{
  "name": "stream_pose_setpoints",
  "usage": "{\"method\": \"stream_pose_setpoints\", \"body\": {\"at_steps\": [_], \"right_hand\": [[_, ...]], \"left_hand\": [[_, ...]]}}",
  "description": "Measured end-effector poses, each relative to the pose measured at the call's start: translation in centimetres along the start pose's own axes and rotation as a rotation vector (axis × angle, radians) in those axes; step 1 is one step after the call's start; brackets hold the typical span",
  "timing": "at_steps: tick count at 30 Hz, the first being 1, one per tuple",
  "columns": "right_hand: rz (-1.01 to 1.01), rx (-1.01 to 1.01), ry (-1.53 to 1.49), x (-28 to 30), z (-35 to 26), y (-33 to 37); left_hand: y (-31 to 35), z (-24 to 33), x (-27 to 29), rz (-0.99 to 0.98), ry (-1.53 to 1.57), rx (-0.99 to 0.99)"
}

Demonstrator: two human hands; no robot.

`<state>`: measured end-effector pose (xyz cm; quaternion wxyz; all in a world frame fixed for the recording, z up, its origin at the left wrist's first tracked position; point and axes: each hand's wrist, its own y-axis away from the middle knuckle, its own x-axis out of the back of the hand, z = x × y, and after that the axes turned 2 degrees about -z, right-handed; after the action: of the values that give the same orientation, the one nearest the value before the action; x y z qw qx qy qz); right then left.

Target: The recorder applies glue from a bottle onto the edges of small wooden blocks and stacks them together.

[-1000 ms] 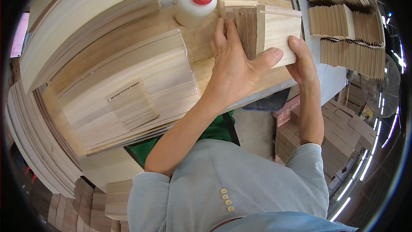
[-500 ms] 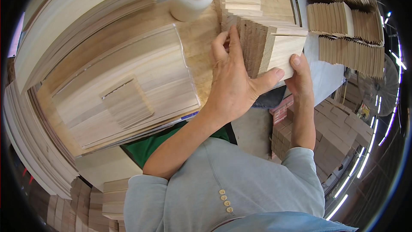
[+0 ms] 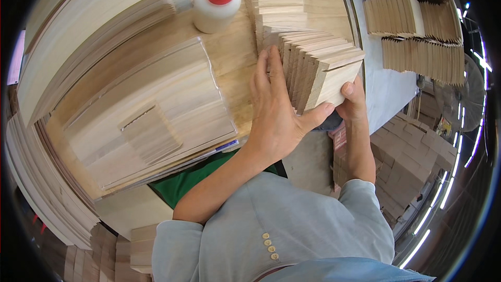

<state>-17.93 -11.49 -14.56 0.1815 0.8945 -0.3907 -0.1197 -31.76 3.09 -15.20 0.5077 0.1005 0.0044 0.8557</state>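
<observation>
Between my two hands is a tilted stack of small wooden boards (image 3: 336, 84), their edges fanned in steps. My left hand (image 3: 274, 120) lies along the stack's left side, fingers against the edges and thumb at the lower front corner. Around the right side comes my right hand (image 3: 354, 102), its thumb on the front board's face and its other fingers hidden behind. Just beyond, more small wooden boards (image 3: 276, 4) lean in a row on the table. To the left lies a large wooden panel (image 3: 182, 78) with a white bead along its edges and a small square board (image 3: 151, 130) on top.
A white glue bottle (image 3: 216, 13) with a red cap stands beyond the panel. Large stacked panels (image 3: 99, 31) line the left side. Rows of thin boards (image 3: 422, 60) stand at the far right. A block-like brown pile (image 3: 407, 151) and a fan (image 3: 459, 94) are off the table's right.
The stack has come slightly nearer and tipped, so more of its top edges show. Both hands moved with it. The view has shifted a little, with the bottle now further left.
</observation>
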Motion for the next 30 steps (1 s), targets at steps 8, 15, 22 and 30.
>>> {"method": "stream_pose_setpoints", "body": {"at_steps": [8, 15, 22, 30], "right_hand": [[-0.010, 0.011, -0.067, 1.0, 0.7, 0.4], [-0.022, 0.057, -0.111, 1.7, 1.7, -0.1], [0.000, 0.042, -0.111, 1.1, 1.5, -0.7], [0.024, 0.029, -0.067, 0.4, 1.0, -0.8]], "left_hand": [[0.4, 0.1, -0.6, 0.008, -0.038, -0.059], [0.7, -0.2, -1.4, 0.041, -0.066, -0.066], [0.5, -0.5, -1.3, 0.061, -0.055, -0.049], [-0.2, -1.3, -0.3, 0.042, -0.154, -0.057]]}}
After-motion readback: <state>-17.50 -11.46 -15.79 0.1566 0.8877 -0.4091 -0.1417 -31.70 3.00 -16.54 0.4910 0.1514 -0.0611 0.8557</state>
